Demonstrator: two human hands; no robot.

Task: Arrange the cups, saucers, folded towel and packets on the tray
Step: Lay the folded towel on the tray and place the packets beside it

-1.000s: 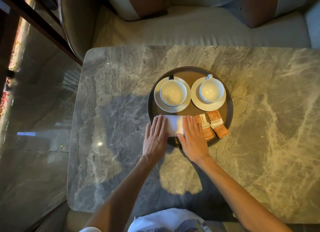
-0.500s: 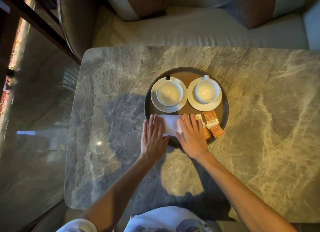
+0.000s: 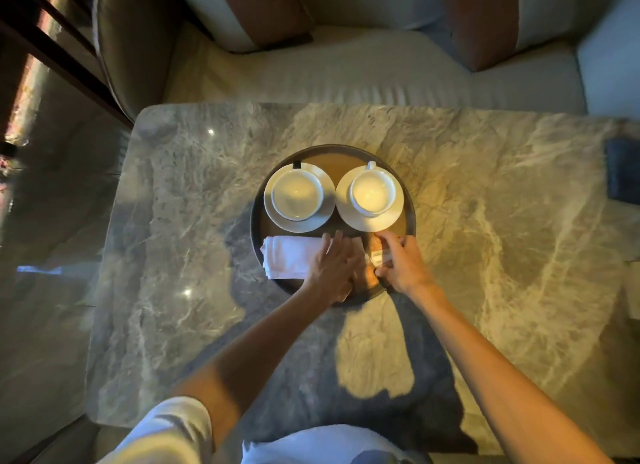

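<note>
1. The tray sits near the middle of the marble table, and everything we have to arrange is already on it. The left-side cup on its saucer and the right-side cup on its saucer fill the far half. The two saucers meet edge to edge, or very nearly.
2. The folded towel lies along the tray's near-left edge. The left hand rests flat on its right end, fingers straight and close together, gripping nothing.
3. The right hand is at the near-right edge, its fingers curled and pinching the packets. Most of them are hidden under the hand, so we cannot count them.
4. We judge this a final tidying step, and space is the main risk. The index finger reaches almost to the right-side saucer, so a careless push could knock it into its neighbour and rattle the cup.
5. Sliding the packets toward the near rim could tip one over onto the table.
6. Dragging the left hand could unfold the towel or pull it over the rim.
</note>
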